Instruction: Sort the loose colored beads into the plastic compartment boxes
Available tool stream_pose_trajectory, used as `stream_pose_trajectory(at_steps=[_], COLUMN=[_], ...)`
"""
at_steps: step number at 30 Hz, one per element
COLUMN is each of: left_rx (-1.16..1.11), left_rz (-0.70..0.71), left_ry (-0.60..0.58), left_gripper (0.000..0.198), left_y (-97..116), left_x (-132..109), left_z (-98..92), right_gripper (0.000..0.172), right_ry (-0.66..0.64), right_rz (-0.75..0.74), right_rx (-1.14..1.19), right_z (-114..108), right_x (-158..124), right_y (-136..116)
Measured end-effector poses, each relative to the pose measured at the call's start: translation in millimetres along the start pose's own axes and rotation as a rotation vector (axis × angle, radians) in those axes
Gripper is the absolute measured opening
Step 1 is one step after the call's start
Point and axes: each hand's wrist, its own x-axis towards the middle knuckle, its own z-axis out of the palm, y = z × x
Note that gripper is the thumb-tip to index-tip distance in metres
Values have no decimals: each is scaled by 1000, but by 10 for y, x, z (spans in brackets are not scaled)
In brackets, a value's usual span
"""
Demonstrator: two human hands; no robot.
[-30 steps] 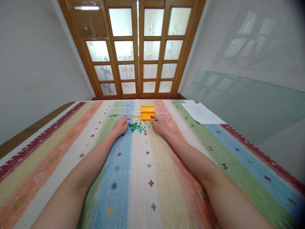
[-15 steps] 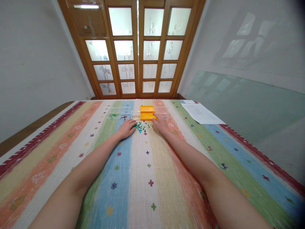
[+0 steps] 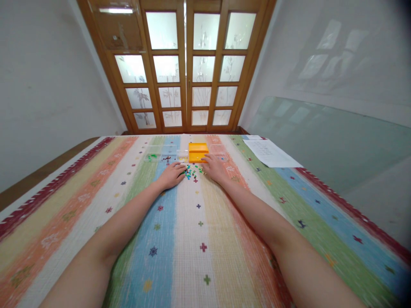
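Lying flat over the bench (image 3: 48,170) is a striped cloth (image 3: 192,239), and it runs from the near edge up to the orange tray (image 3: 197,150) and past it. The left hand (image 3: 173,174) rests palm down on the cloth, in front of the tray and a bit to its left. Its grip is loose and flat, with nothing in it, and its fingertips touch a heap of little coloured pieces (image 3: 192,172). The heap sits just in front of the tray, between the two hands. The right hand (image 3: 215,167) is in front of the tray's right corner, and its fingers reach the tray's near edge. I cannot tell if its grip holds a piece, as the pieces are too small to see there. Clear boxes (image 3: 160,155) stand in a row to the left of the tray, some with a few pieces inside. One more clear box (image 3: 221,149) stands just right of the tray. A white paper (image 3: 269,152) lies well to the right of the tray. Wooden doors (image 3: 186,64) with frosted glass stand far behind the tray.
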Motion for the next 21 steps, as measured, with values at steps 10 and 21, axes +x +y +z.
stream_pose_trajectory(at_steps=[10,21], left_rx=[-44,-51], left_rz=[-23,114], left_ry=[27,-114], left_gripper=[42,47], left_y=[7,272], left_x=[13,68], left_z=[-5,63], right_gripper=[22,16], right_ry=[-60,-136], right_rz=[-72,-129], right_rx=[7,-57], right_z=[-21,-27], right_x=[-8,-5], right_y=[-24,-58])
